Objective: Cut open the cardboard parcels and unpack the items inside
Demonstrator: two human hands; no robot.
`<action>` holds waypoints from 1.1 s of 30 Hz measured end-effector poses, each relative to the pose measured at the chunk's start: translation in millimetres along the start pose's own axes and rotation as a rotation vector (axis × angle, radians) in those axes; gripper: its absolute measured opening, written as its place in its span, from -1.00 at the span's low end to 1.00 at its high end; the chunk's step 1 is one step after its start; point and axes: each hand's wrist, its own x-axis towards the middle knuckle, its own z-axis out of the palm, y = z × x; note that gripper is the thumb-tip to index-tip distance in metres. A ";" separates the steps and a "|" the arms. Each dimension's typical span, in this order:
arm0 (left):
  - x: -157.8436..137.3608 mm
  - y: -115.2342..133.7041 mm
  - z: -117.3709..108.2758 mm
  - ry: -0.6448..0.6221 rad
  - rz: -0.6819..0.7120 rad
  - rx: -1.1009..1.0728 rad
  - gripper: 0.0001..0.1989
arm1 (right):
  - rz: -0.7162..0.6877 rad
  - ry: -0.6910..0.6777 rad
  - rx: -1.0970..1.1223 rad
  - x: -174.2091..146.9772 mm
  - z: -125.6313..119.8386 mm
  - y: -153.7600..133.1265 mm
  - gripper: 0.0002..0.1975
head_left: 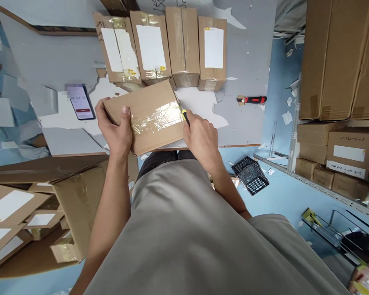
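Observation:
Tilted above the near edge of the table is a brown cardboard box with shiny clear tape along its face. My left hand grips its left end, thumb on top and fingers around the side. At the box's right end, my right hand is closed around a yellow and black box cutter. The cutter's tip meets the taped edge; its blade cannot be made out. Behind the box stands a row of several taped cartons, most bearing white labels.
A phone lies on the table at left, and a red and black utility knife at right. A large open carton of boxes stands lower left. Shelving with cartons lines the right; a black crate is on the floor.

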 end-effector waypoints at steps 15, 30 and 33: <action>3.4 -0.9 -5.0 0.006 0.016 -0.020 -0.23 | 0.003 -0.022 0.002 0.1 -1.4 -6.2 -0.43; 10.3 -1.3 5.5 0.021 0.021 0.021 -0.55 | 0.072 -0.054 -0.030 0.8 -4.3 -18.4 -0.48; 8.6 -4.0 3.4 -0.002 0.069 0.019 -0.58 | 0.091 -0.080 0.007 -6.8 -5.6 -17.8 -0.50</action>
